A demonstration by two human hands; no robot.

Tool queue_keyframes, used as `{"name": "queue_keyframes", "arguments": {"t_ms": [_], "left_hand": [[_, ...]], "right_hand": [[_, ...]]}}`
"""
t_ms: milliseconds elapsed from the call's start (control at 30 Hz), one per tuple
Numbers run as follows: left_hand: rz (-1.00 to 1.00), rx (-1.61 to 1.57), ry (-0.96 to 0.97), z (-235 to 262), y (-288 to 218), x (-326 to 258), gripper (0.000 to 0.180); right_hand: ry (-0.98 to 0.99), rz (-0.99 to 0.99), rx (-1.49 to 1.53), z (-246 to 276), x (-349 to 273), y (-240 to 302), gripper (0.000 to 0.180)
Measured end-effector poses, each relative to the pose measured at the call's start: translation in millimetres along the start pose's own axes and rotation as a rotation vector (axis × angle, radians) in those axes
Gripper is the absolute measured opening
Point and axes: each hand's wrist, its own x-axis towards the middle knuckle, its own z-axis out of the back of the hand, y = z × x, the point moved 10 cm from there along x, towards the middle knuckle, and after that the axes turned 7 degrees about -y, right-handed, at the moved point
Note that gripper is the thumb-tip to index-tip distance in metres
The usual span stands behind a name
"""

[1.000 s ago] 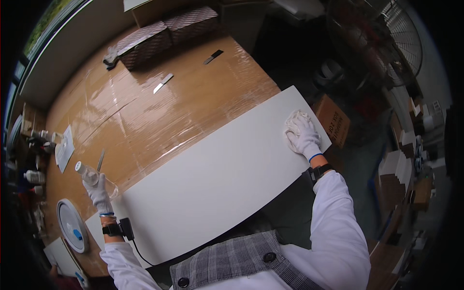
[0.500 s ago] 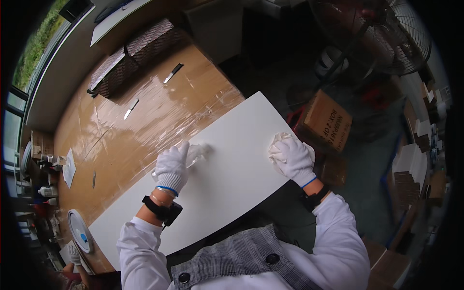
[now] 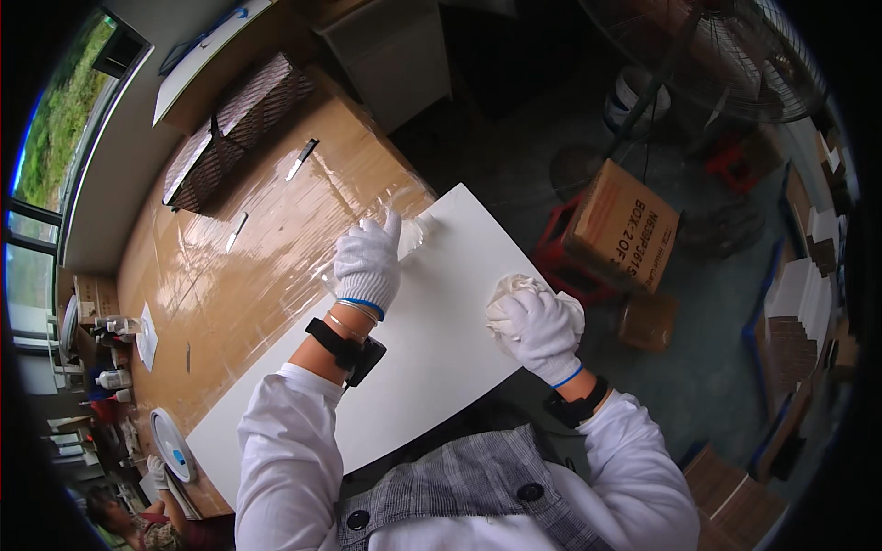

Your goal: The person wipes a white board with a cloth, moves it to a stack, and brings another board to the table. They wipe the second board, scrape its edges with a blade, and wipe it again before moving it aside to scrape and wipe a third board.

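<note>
Gloved left hand (image 3: pixel 367 264), white knit with a blue cuff band, sits near the centre of the view, fingers curled around a clear plastic bottle (image 3: pixel 411 232) whose body pokes out at 1 o'clock of the glove, over the far end of a long white board (image 3: pixel 432 358). Gloved right hand (image 3: pixel 536 332), at 4 o'clock of the left, lies at the board's right edge with fingers closed over a crumpled white cloth (image 3: pixel 516 286), which bulges out above the knuckles. White board runs from 1 o'clock to 7 o'clock across a brown worktable (image 3: pixel 248 275) covered in glossy clear film. Black wrist device (image 3: pixel 350 347) on the left forearm; black watch (image 3: pixel 574 409) on the right wrist. Two dark patterned boxes (image 3: pixel 234 129) stand at the table's 11 o'clock end, with two small knives (image 3: pixel 301 158) lying just below them. Small bottles (image 3: pixel 112 378) and a round white-and-blue plate (image 3: pixel 175 445) occupy the table's 8 o'clock edge. Cardboard box (image 3: pixel 625 225) on a red stool (image 3: pixel 560 248) stands at 2 o'clock, a large floor fan (image 3: pixel 735 55) behind it at 1 o'clock.
</note>
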Motion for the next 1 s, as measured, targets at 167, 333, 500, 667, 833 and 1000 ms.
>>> {"name": "queue_keyframes", "arguments": {"t_ms": [167, 333, 500, 667, 833, 1000], "left_hand": [[0.017, -0.022, 0.001, -4, -3, 10, 0.048], [-0.158, 0.037, -0.003, 2, -26, -12, 0.059], [-0.267, 0.069, 0.058, 15, -63, -31, 0.054], [-0.361, 0.081, 0.041, 16, -88, -50, 0.053], [-0.253, 0.08, -0.014, 21, -70, -26, 0.046], [-0.208, 0.088, -0.051, 10, -61, -20, 0.047]], "right_hand": [[-0.291, -0.248, 0.423, 34, -7, -46, 0.031], [-0.372, -0.975, 0.844, 24, -72, -154, 0.033], [-0.457, -1.319, 0.825, 24, -147, -207, 0.037], [-0.557, -1.363, 1.012, 11, -160, -203, 0.036], [-0.548, -1.356, 1.038, 4, -168, -207, 0.037], [-0.545, -1.38, 1.067, 12, -162, -196, 0.037]]}}
